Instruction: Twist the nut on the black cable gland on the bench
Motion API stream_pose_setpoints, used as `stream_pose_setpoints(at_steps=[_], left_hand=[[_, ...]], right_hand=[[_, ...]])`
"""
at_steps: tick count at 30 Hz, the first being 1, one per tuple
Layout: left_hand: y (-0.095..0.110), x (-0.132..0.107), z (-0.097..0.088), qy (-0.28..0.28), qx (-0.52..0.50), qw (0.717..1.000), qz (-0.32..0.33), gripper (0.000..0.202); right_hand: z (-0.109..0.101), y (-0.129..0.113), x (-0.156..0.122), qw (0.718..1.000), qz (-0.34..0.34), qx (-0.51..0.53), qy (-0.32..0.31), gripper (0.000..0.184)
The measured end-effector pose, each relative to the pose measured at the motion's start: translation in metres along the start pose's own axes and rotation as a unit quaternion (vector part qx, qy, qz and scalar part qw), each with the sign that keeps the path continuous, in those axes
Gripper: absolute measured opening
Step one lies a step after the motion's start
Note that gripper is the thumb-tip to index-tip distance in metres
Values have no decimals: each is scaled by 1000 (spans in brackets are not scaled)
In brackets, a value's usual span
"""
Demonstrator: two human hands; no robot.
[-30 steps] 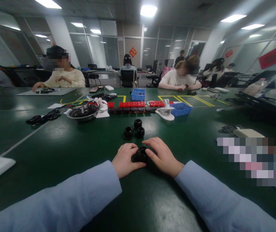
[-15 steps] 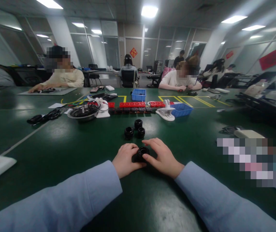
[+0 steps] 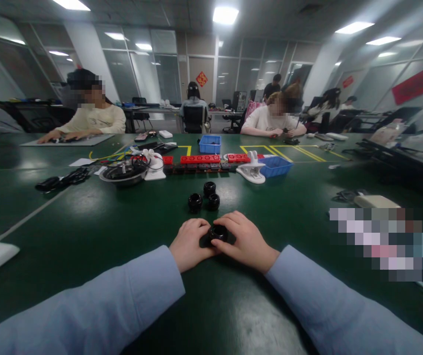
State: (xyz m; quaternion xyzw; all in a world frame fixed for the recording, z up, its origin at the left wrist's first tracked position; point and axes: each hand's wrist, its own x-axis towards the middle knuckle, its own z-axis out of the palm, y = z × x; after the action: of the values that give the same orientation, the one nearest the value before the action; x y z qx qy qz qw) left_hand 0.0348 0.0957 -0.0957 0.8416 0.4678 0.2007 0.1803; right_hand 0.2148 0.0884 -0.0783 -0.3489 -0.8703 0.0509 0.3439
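A: Entry one, your grip?

B: One black wheel, round, hole facing upward, low over the green table. Your left hand is curled round its 9 o'clock side; your right hand wraps it from 3 o'clock, thumb across the 6 o'clock edge. Both grips narrow, holding that wheel — how firmly, I can't tell.

A: Long axis? Nearer hand?

B: No long axis shows. Neither hand is nearer; it sits between your palms, touched by both.

A: Entry two, other wheels?

B: Three, clustered between 11 and 12 o'clock from the held one: a left wheel, a right wheel, a back wheel. All are apart from your fingers — the left one nearest your left hand.

A: Entry three, surroundings?

B: White clip, 1 o'clock, just beside a blue bin. Metal bowl, 10 o'clock.
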Motion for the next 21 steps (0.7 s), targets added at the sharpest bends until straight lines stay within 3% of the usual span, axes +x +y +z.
stream_pose_setpoints(at_steps=[5, 15, 21], left_hand=[[0, 0, 1, 1, -1, 1000, -1, 31], [0, 0, 0, 1, -2, 1000, -2, 26], [0, 0, 0, 2, 2, 1000, 1, 27]], right_hand=[[0, -2, 0, 999, 13, -27, 13, 28], [-1, -9, 1, 996, 26, -79, -39, 38], [-4, -13, 2, 993, 40, -94, -60, 34]])
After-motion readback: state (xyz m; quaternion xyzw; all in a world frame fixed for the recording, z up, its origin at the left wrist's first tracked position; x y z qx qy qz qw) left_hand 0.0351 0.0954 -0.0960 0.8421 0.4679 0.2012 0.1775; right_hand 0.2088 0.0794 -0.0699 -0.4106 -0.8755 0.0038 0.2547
